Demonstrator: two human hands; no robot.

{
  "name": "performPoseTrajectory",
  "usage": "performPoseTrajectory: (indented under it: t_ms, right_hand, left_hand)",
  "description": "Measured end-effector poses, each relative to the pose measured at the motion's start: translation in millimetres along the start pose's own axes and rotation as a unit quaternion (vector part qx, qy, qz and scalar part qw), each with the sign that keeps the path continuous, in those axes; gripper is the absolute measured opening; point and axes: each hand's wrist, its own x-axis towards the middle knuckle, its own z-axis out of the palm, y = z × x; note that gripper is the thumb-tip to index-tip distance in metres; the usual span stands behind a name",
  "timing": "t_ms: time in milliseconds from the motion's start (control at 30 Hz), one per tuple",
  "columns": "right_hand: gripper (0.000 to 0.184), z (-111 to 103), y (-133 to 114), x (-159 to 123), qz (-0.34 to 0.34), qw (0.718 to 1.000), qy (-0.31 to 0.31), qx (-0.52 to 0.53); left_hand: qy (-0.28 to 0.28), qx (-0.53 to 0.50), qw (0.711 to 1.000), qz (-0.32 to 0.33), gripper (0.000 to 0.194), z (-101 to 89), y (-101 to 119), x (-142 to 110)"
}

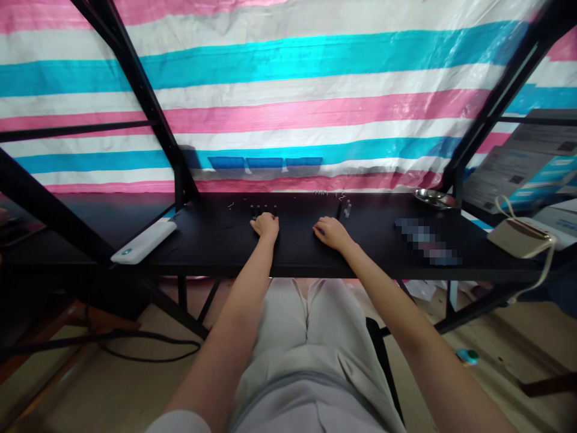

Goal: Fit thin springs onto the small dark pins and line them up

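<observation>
My left hand [265, 225] is on the black table [297, 255], its fingers bent and closed at a row of several small dark upright cylinders with light tops [258, 210]. One of those cylinders stands right at its fingertips. What lies inside the grip is hidden. My right hand [331, 233] rests on the tabletop farther right, fingers curled together; anything in them is too small or covered to make out. Just behind it stand a dark upright piece [339, 209] and a few small clear or silvery pieces [348, 208].
Tiny coil-like bits [321, 193] lie along the back edge. A shiny metal dish [435, 199] sits at the back right, a blurred-out item [426, 242] before it. On the left is a white box-like device [145, 242]; far right, a beige bag [520, 236]. Black frame posts [164, 138] flank the table.
</observation>
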Motion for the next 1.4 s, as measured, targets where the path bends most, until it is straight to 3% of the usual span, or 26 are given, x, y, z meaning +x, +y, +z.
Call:
performPoseTrajectory:
  t_ms: [367, 500, 633, 733, 800, 867, 1000, 1100, 1200, 1300, 1400]
  right_hand:
    - [0.024, 1, 2, -1, 0.005, 1.0, 0.015, 0.013]
    - [0.024, -3, 2, -4, 0.03, 0.998, 0.059, 0.023]
    - [0.021, -10, 11, -10, 0.177, 0.972, 0.15, 0.035]
    - [0.024, -13, 27, -16, 0.35, 0.913, 0.205, 0.048]
    - [0.026, -12, 38, -19, 0.441, 0.871, 0.208, 0.063]
    - [0.028, -9, 46, -21, 0.495, 0.849, 0.169, 0.079]
    - [0.034, -1, 55, -20, 0.523, 0.849, 0.048, 0.061]
    - [0.035, 4, 60, -17, 0.517, 0.855, 0.013, 0.048]
    - [0.039, 6, 66, -13, 0.518, 0.853, 0.004, 0.055]
    - [0.04, 9, 72, -9, 0.523, 0.85, 0.005, 0.06]
    - [0.037, 11, 78, -7, 0.52, 0.852, 0.017, 0.066]
  left_hand:
    - [0.001, -0.017, 1.0, -0.025, 0.02, -1.9, -1, 0]
    - [0.004, -0.016, 1.0, -0.022, 0.02, -1.8, 0, -1]
    - [0.005, -0.013, 1.0, -0.02, 0.021, -1.8, -2, -2]
    - [0.016, -0.016, 1.0, -0.019, 0.021, -3.4, -4, -6]
    - [0.03, -0.021, 0.999, -0.002, 0.021, -4.7, -5, -10]
    - [0.054, -0.026, 0.997, 0.043, 0.02, -5.4, -4, -14]
    - [0.095, -0.033, 0.972, 0.213, 0.022, -3.8, 7, -25]
    - [0.079, -0.02, 0.927, 0.367, 0.026, -0.4, 18, -33]
    - [0.024, 0.011, 0.869, 0.495, 0.032, 2.8, 29, -39]
    - [-0.036, 0.039, 0.833, 0.551, 0.043, 5.3, 43, -44]
    - [-0.07, 0.034, 0.841, 0.535, 0.055, 10.4, 64, -47]
